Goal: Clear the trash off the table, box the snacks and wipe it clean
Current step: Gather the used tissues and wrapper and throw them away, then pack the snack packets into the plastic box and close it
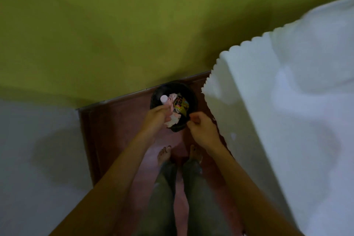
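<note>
Left hand point(159, 118) fingers loosely apart over bin point(193, 99), crumpled tissue point(173, 121) at fingertips. Right hand point(201, 128) fingers curled together, nothing seen held. Yellow wrapper point(181, 104) just beyond, long axis slanting toward right fingers.

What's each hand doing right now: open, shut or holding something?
Left hand: open, fingers relaxed over the trash bin.
Right hand: fingers curled near the bin's rim; cannot tell if it holds anything.
</note>
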A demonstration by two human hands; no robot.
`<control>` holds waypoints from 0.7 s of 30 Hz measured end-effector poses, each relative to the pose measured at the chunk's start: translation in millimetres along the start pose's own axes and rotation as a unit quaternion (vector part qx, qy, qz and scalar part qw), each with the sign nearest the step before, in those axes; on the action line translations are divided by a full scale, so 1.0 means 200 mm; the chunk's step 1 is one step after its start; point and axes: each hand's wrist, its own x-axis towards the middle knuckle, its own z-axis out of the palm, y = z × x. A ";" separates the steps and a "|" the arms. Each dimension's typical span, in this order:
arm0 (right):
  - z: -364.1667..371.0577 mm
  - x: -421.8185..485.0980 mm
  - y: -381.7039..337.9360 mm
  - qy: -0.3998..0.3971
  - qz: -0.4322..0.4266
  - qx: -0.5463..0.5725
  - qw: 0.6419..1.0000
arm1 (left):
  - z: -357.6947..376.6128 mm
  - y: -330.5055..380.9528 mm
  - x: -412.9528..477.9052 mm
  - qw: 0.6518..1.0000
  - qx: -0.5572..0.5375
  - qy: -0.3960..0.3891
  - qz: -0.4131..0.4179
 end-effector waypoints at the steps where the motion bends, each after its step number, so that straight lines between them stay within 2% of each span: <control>1: -0.03 -0.07 -0.05 0.013 -0.014 0.002 1.000 | 0.02 0.04 -0.09 1.000 0.005 -0.009 0.012; 5: -0.16 -0.35 -0.17 0.067 -0.049 0.054 0.995 | 0.12 0.17 -0.41 0.996 0.039 -0.066 0.051; 10: -0.41 -0.62 -0.14 0.131 -0.027 0.197 0.971 | 0.33 0.27 -0.71 0.986 0.041 -0.133 0.088; 13: -0.58 -0.76 -0.07 0.187 -0.020 0.210 0.959 | 0.49 0.31 -0.82 0.976 0.072 -0.170 0.114; 21: -0.97 -0.94 0.18 0.253 -0.021 0.267 0.930 | 0.99 0.34 -1.00 0.948 0.172 -0.221 0.155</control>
